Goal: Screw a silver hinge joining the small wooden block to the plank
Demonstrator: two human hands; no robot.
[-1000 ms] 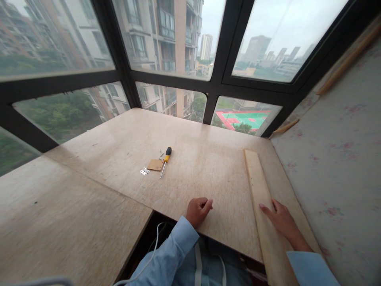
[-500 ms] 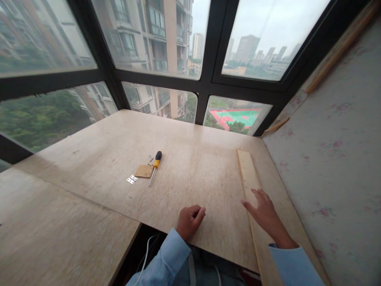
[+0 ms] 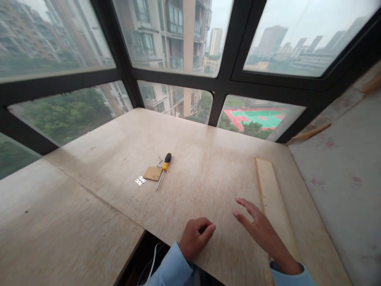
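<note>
My left hand (image 3: 195,238) rests at the front edge of the tabletop, its fingers curled loosely with nothing visible in them. My right hand (image 3: 256,222) is open, thumb and fingers apart, just left of a long pale wooden board (image 3: 275,198) with small holes. Farther off to the left lies a screwdriver (image 3: 164,169) with a black and yellow handle. Beside its shaft is a small brown wooden piece (image 3: 152,173). A silver hinge (image 3: 140,180) lies at that piece's left corner, and some screws (image 3: 160,159) are behind it.
The marbled tabletop (image 3: 202,174) has a seam and a dark gap at the front, where a white cable (image 3: 153,258) hangs. Dark-framed windows (image 3: 175,81) border the back. A papered wall (image 3: 336,178) stands on the right.
My right hand has moved left from over the board to beside it. My left hand stays curled at the table edge. The camera view has turned a little left.
</note>
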